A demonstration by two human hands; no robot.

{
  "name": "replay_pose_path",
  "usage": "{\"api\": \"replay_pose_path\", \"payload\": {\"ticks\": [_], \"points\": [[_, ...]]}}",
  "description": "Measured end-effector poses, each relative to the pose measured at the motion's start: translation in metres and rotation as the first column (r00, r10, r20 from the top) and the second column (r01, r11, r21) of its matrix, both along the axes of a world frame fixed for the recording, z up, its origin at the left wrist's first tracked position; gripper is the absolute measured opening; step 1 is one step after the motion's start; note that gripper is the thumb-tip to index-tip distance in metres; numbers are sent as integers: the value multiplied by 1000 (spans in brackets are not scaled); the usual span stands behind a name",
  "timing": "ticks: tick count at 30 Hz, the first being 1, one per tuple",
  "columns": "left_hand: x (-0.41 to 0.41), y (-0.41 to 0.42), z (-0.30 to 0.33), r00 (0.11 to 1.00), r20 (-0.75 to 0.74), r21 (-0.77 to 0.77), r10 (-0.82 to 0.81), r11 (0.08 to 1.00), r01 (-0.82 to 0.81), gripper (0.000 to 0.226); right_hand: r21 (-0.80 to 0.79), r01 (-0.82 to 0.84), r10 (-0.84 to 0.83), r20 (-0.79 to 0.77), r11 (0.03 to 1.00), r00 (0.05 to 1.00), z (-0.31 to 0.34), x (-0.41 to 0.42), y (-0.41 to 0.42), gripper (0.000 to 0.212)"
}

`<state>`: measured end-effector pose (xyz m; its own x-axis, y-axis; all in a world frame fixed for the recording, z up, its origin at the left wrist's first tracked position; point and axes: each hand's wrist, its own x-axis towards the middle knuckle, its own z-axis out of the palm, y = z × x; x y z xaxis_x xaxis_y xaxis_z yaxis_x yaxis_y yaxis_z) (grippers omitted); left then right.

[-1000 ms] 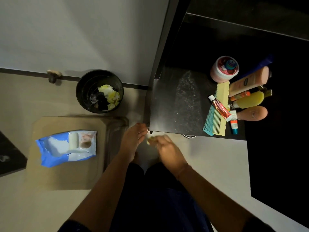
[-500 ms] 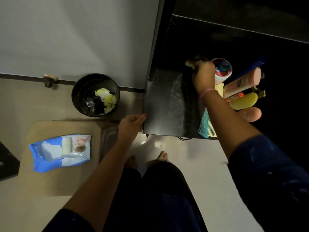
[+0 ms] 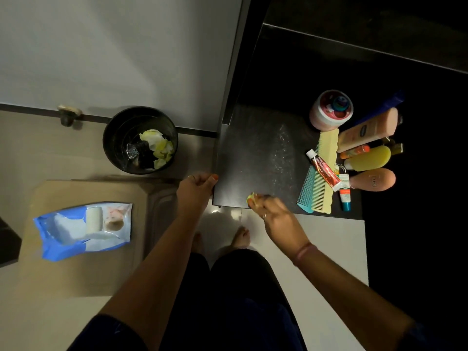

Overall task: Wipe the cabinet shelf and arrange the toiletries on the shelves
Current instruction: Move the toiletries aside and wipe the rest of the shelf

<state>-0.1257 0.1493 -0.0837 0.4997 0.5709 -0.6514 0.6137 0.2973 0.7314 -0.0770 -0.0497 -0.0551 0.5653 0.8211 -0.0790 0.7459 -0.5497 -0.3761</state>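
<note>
The dark cabinet shelf [image 3: 255, 153] shows wet streaks across its bare left part. My right hand [image 3: 272, 214] holds a small yellowish wipe [image 3: 251, 198] pressed at the shelf's front edge. My left hand [image 3: 195, 191] grips the shelf's front left corner. Toiletries crowd the shelf's right side: a pink round jar [image 3: 330, 110], a peach lotion bottle [image 3: 367, 130], a yellow bottle [image 3: 367, 158], a brown bottle [image 3: 374, 179], a red toothpaste tube [image 3: 324, 168], a teal comb [image 3: 310, 191] and a cream comb [image 3: 326, 158].
A black waste bin [image 3: 114, 140] with used yellow wipes stands on the floor left of the shelf. A blue pack of wet wipes [image 3: 81, 229] lies on a tan mat [image 3: 63, 274]. My bare feet are below the shelf's front edge.
My right hand drew the wipe from the shelf's back, near the pink jar, forward to the front edge. My left hand stayed at the front left corner.
</note>
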Motion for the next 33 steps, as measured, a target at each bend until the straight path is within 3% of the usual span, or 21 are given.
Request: {"api": "replay_pose_path", "payload": {"ticks": [3, 7, 10, 13, 16, 18, 21, 23, 28, 31, 33], "points": [[1, 1, 2, 1000, 5, -15, 0, 1000, 0, 10, 3, -81, 81, -11, 997, 997, 16, 12, -3, 43], [1, 2, 0, 1000, 10, -22, 6, 1000, -6, 12, 198, 296, -299, -17, 934, 954, 25, 116, 52, 46], [1, 2, -3, 1000, 6, -28, 16, 999, -16, 15, 60, 462, -460, -51, 885, 887, 6, 193, 89, 45], [2, 3, -2, 999, 7, -59, 32, 998, -31, 11, -33, 573, -574, -59, 819, 817, -16, 190, 109, 42], [1, 2, -3, 996, 13, -122, 86, 989, -83, 10, 130, 389, -391, -7, 912, 920, -23, 103, 97, 44], [1, 1, -2, 994, 19, -149, 112, 983, -108, 13, 118, 191, -188, -37, 974, 981, -22, 30, 58, 48], [-1, 0, 1, 991, 24, -170, 128, 978, -123, 11, 66, 35, -25, -147, 997, 989, -9, -30, 6, 42], [-1, 1, 2, 990, 19, -174, 139, 976, -134, 8, 116, -4, 22, -158, 993, 987, 2, -15, 8, 42], [1, 3, 5, 987, 27, -222, 160, 963, -150, 11, 308, 371, -365, -79, 876, 928, 16, 125, 91, 45], [1, 4, 6, 986, 25, -240, 167, 958, -156, 14, 53, 511, -507, -72, 858, 859, 1, 194, 130, 43], [2, 5, 7, 987, 28, -236, 157, 961, -146, 13, -33, 543, -544, -74, 839, 836, -12, 192, 142, 41]]}}
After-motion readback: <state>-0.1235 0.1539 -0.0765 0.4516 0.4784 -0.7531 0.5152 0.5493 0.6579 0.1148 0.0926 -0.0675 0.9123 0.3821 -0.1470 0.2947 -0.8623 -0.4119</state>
